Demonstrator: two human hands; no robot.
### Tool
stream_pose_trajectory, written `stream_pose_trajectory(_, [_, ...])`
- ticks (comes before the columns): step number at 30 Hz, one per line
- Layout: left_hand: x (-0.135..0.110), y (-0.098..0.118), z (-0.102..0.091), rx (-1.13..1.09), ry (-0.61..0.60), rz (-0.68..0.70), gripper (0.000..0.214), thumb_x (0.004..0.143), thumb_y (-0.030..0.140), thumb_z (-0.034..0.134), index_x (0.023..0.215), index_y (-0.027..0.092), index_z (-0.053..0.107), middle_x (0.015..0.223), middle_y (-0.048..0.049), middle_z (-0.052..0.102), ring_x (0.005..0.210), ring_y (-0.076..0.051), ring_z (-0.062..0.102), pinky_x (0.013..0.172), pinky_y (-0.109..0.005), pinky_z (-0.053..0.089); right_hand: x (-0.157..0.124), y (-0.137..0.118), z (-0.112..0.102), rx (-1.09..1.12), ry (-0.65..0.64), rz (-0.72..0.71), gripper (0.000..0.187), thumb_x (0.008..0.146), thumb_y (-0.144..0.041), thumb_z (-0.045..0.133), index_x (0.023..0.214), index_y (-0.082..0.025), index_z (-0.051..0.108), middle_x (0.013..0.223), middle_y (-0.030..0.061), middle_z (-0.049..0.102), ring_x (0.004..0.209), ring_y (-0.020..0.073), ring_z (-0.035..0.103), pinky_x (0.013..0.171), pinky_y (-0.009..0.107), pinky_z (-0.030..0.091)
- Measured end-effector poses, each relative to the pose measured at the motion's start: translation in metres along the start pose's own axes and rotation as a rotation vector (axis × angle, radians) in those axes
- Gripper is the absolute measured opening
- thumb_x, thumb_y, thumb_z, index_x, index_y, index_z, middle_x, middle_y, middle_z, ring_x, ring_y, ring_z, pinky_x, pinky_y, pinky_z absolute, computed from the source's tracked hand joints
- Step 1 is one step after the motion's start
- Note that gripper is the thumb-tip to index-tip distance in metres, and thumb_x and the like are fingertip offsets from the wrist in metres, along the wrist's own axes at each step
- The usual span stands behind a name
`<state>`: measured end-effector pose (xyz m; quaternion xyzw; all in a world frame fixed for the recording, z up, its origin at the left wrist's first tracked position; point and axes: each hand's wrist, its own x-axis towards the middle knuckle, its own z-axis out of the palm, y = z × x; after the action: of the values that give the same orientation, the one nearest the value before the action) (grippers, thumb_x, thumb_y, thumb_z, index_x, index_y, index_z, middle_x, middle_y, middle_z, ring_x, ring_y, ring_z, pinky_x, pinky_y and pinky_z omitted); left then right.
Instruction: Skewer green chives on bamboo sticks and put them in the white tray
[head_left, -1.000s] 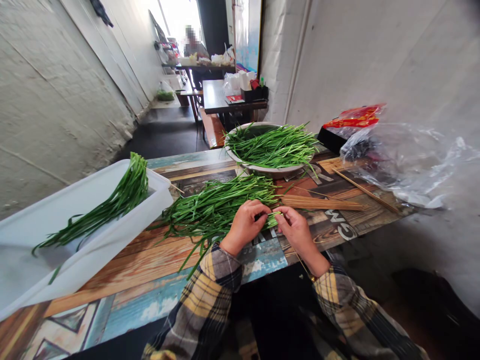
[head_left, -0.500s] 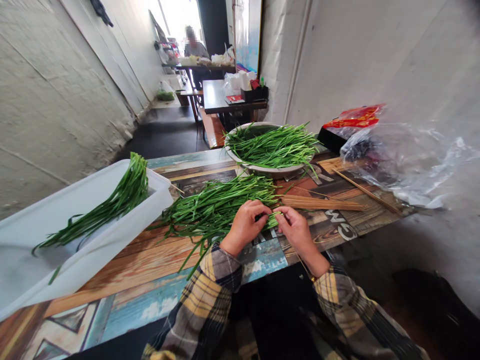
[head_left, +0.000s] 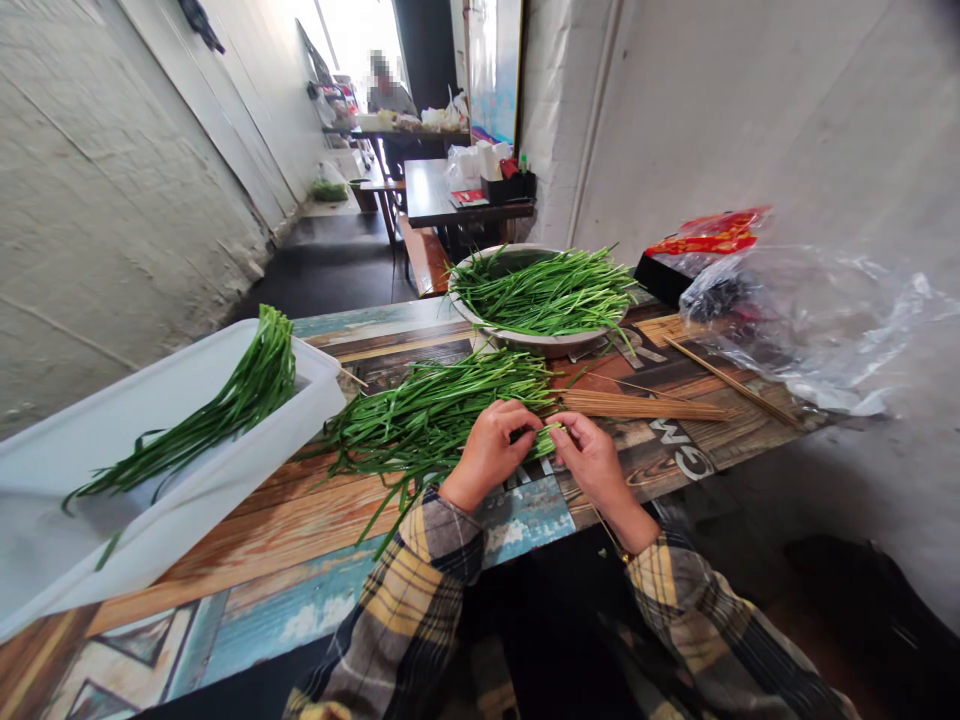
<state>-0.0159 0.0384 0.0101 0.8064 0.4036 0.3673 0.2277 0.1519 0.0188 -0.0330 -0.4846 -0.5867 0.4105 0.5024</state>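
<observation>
Cut ends of a few Chinese chives (head_left: 550,440) show between my two hands, just above the table. My left hand (head_left: 489,452) is closed around the stalks, its thumb and forefinger pinching near the ends. Fingertips of my right hand (head_left: 592,470) press together at those same ends. A thin stick (head_left: 606,530) runs back beneath my right hand towards the wrist; its tip is hidden. Beyond and left of my left hand lies a loose pile of chives (head_left: 442,405). A fanned bundle of bamboo skewers (head_left: 641,404) rests on the table past my right hand.
A white plastic tub (head_left: 225,530) at left holds a chive bunch (head_left: 247,395). Behind the pile stands a bowl (head_left: 517,340) heaped with chives. Clear plastic bags (head_left: 810,320) and more skewers (head_left: 735,382) lie at right. Farther back, a person (head_left: 390,95) sits behind another table.
A small pale scrap now shows against the dark area below my right wrist. Both hands keep almost the same place and grip on the chives.
</observation>
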Motion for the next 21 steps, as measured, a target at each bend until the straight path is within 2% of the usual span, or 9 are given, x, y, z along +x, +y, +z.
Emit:
stream_pose_trajectory(12, [0.0, 0.0004, -0.0003, -0.007, -0.044, 0.031, 0.015, 0.081, 0.009, 0.055, 0.079, 0.018, 0.067, 0.078, -0.0021, 0.063, 0.078, -0.015, 0.055, 0.075, -0.029, 0.042, 0.0003, -0.002, 0.0001, -0.009, 0.003, -0.025, 0.022, 0.087, -0.041, 0.056, 0.093, -0.02, 0.058, 0.064, -0.0039, 0.055, 0.048, 0.0101, 0.053, 0.048, 0.022, 0.04])
stream_pose_trajectory(16, [-0.0002, 0.0018, -0.0023, -0.024, -0.03, 0.007, 0.012, 0.083, 0.015, 0.055, 0.08, 0.018, 0.066, 0.079, -0.0029, 0.064, 0.079, -0.016, 0.056, 0.076, -0.03, 0.042, 0.0012, -0.0042, 0.0005, -0.032, 0.009, -0.037, 0.02, 0.087, -0.039, 0.055, 0.093, -0.02, 0.057, 0.061, -0.005, 0.054, 0.048, 0.0105, 0.053, 0.049, 0.022, 0.04])
stream_pose_trajectory(18, [-0.0006, 0.0021, -0.0036, -0.02, 0.01, -0.032, 0.01, 0.084, 0.019, 0.057, 0.085, 0.018, 0.067, 0.081, -0.0036, 0.064, 0.08, -0.017, 0.056, 0.076, -0.03, 0.043, 0.0017, -0.0045, 0.0012, -0.033, 0.017, -0.046, 0.02, 0.088, -0.04, 0.054, 0.093, -0.02, 0.058, 0.06, -0.0051, 0.054, 0.048, 0.0107, 0.054, 0.05, 0.022, 0.041])
stream_pose_trajectory(21, [-0.0003, 0.0026, -0.0059, 0.026, 0.04, -0.058, 0.018, 0.083, 0.025, 0.061, 0.099, 0.018, 0.067, 0.085, -0.0049, 0.064, 0.084, -0.018, 0.057, 0.079, -0.031, 0.044, 0.0026, -0.0045, 0.0025, -0.024, 0.015, -0.062, 0.021, 0.088, -0.041, 0.053, 0.093, -0.021, 0.058, 0.061, -0.005, 0.055, 0.048, 0.011, 0.054, 0.05, 0.023, 0.041])
